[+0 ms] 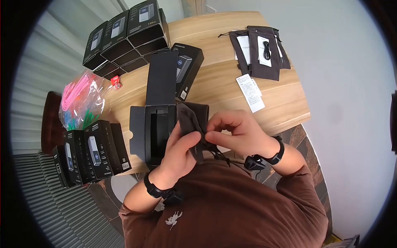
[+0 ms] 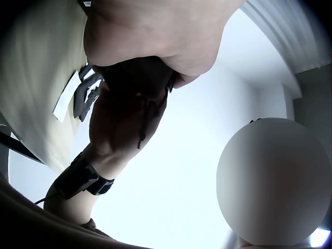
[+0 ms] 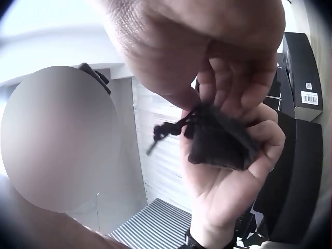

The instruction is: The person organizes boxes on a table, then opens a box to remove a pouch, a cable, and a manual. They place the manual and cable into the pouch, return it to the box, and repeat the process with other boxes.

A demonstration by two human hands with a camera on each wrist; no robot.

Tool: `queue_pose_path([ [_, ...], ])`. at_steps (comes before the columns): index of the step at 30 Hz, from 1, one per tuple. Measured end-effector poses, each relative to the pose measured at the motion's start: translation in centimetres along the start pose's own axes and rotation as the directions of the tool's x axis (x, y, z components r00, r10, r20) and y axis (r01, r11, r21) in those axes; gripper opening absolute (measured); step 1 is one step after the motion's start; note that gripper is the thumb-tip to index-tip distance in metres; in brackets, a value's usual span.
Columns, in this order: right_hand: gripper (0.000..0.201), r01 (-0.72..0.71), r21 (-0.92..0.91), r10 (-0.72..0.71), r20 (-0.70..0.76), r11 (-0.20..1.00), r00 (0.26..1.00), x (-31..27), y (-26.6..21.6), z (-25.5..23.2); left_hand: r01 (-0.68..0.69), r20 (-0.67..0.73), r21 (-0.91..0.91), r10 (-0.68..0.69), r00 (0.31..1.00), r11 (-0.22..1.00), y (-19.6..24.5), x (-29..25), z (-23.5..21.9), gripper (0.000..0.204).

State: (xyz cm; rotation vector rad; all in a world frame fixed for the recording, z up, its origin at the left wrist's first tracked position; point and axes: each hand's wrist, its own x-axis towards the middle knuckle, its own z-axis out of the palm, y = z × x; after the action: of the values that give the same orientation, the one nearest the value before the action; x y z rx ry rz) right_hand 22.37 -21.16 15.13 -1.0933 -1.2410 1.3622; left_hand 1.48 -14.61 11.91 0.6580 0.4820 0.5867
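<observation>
A dark grey drawstring pouch (image 1: 191, 120) is held in front of the chest, above the table's near edge. The left hand (image 1: 180, 153) grips its body, thumb across the front. At the pouch's edge the right hand (image 1: 240, 131) pinches the fabric between thumb and fingers. Black cords hang below the pouch in the head view. In the right wrist view the pouch (image 3: 220, 140) lies in the left hand (image 3: 223, 192), its knotted cord (image 3: 165, 130) out to one side. An open black box (image 1: 159, 128) with an empty-looking inner tray stands left of the pouch.
Black boxes are stacked at the back left (image 1: 124, 37); another (image 1: 190, 68) lies behind the open one. More boxes (image 1: 97, 151) stand at the near left beside a plastic bag (image 1: 82, 97). Pouches (image 1: 269, 72) with a cable and a paper slip (image 1: 250, 93) lie at the right.
</observation>
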Motion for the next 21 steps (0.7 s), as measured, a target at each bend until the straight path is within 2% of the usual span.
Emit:
queue_pose_path([
  [3,0.005,0.0,0.271,0.001,-0.005,0.963,1.0,-0.1,0.3,-0.7,0.05,0.188,-0.237,-0.004,0.982,0.97,0.7,-0.3,-0.2,0.05],
  [4,0.005,0.006,0.362,0.0,-0.015,0.932,1.0,-0.3,0.4,-1.1,0.03,0.115,-0.237,-0.002,0.993,0.971,0.8,-0.4,-0.1,0.052],
  [6,0.002,-0.074,0.564,0.087,0.005,0.822,0.996,-0.8,-0.4,-1.9,-0.015,-0.032,-0.235,0.007,0.999,0.972,0.9,-0.6,0.2,0.056],
  [8,0.002,-0.057,0.69,0.059,0.021,0.721,0.998,-0.4,0.4,-1.9,-0.171,-0.054,-0.031,0.169,0.984,0.985,0.6,-0.2,0.6,0.06],
  [9,0.003,-0.091,0.59,0.093,0.027,0.803,0.995,-0.5,0.4,-2.2,-0.247,-0.052,0.073,0.251,0.967,0.966,0.6,0.0,0.7,0.063],
  [10,0.004,-0.124,0.479,0.126,0.027,0.869,0.992,-0.9,0.3,-2.9,-0.247,-0.054,0.07,0.251,0.966,0.966,0.9,0.1,0.7,0.063],
  [12,0.01,-0.055,0.216,0.052,0.021,0.975,0.998,-1.1,0.1,-3.9,-0.245,-0.061,0.064,0.249,0.967,0.967,1.5,-0.2,0.7,0.063],
  [14,0.013,0.178,0.134,-0.142,-0.242,0.975,0.96,-1.0,0.0,-3.4,-0.184,-0.047,0.126,0.191,0.98,0.975,1.7,-0.6,-0.2,0.049],
  [15,0.015,0.284,0.07,-0.24,-0.365,0.956,0.899,-1.1,-0.1,-3.2,-0.15,-0.039,0.157,0.158,0.987,0.976,1.7,-0.7,-0.6,0.043],
  [16,0.023,0.46,0.039,-0.433,-0.278,0.887,0.857,-1.1,0.2,-4.5,-0.11,-0.078,0.174,0.125,0.989,0.979,1.6,-0.8,-0.7,0.035],
  [18,0.034,0.502,-0.23,-0.528,-0.069,0.834,0.846,-1.3,-2.9,-4.0,-0.026,-0.156,0.201,0.058,0.986,0.979,1.3,-0.9,-0.8,0.022],
  [20,0.044,0.461,-0.41,-0.469,0.088,0.787,0.879,-1.6,-6.0,-3.0,-0.032,-0.043,0.323,0.048,0.998,0.946,1.8,-1.2,-0.3,0.02],
  [21,0.049,0.397,-0.47,-0.385,0.127,0.788,0.914,-1.7,-7.1,-2.1,-0.043,0.018,0.381,0.039,0.999,0.923,2.2,-1.3,0.1,0.022],
])
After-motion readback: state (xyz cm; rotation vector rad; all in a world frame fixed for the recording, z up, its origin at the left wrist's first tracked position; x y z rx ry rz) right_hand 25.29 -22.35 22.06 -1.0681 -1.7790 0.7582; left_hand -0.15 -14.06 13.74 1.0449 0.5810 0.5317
